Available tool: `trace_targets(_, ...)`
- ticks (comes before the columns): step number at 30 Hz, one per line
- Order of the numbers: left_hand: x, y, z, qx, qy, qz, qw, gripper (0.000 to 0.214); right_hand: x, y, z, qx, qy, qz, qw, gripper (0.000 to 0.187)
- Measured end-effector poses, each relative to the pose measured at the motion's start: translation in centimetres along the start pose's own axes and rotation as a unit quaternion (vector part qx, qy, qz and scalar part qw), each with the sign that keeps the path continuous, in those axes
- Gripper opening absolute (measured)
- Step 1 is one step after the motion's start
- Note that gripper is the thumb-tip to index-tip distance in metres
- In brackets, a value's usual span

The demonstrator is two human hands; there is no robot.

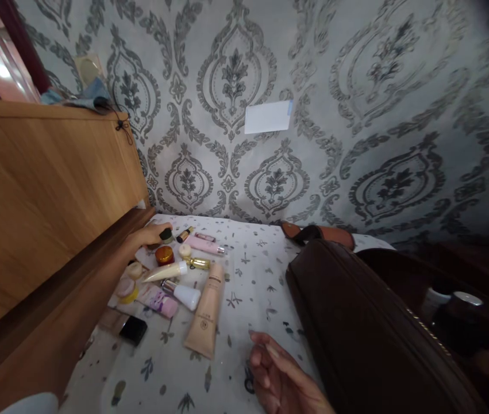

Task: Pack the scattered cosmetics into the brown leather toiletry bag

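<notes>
My left hand (pixel 151 236) reaches across to the far left of the white patterned cloth. Its fingers close around a small glass jar with a dark lid (pixel 166 234). Close by are an amber jar (pixel 164 255), a black-and-gold tube (pixel 184 234), a pink tube (pixel 203 245) and a cream tube (pixel 165 272). My right hand (pixel 281 371) hovers near the front, palm turned up, its fingers loosely curled with nothing visible in them. Left of it lies a large beige squeeze tube (pixel 206 313). A brown leather bag (pixel 356 322) stands to its right.
A white-handled item (pixel 186 294), a purple tube (pixel 158 301) and a black-capped bottle (pixel 130 329) lie on the cloth (pixel 265 287). A wooden panel (pixel 46 201) bounds the left, patterned wall (pixel 235 167) the back. Dark containers (pixel 459 316) stand at far right.
</notes>
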State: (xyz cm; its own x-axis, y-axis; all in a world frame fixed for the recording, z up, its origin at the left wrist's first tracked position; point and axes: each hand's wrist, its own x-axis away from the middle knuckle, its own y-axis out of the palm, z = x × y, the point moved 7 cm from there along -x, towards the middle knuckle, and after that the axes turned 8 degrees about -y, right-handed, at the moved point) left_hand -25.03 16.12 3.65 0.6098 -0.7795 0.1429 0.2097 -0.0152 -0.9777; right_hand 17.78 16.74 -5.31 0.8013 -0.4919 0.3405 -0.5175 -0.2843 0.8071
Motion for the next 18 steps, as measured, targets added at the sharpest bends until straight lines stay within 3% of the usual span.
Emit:
trace_targets(6, 3.2, -1.2, -0.4, 0.018, 0.015, 0.032, 0.999, 0.063, 0.3, 0.7, -0.2, 0.007, -0.020, 0.013, 1.000, 0.045)
trace_targets(11, 5.7, -2.6, 0.7, 0.017, 0.021, 0.098, 0.995, 0.033, 0.4, 1.0, -0.3, 0.005, -0.031, 0.002, 0.999, 0.043)
trace_targets(18, 8.2, 0.5, 3.1, 0.051, 0.052, 0.075, 0.994, 0.031, 0.5, 1.4, -0.3, -0.003, -0.032, -0.010, 0.999, 0.043)
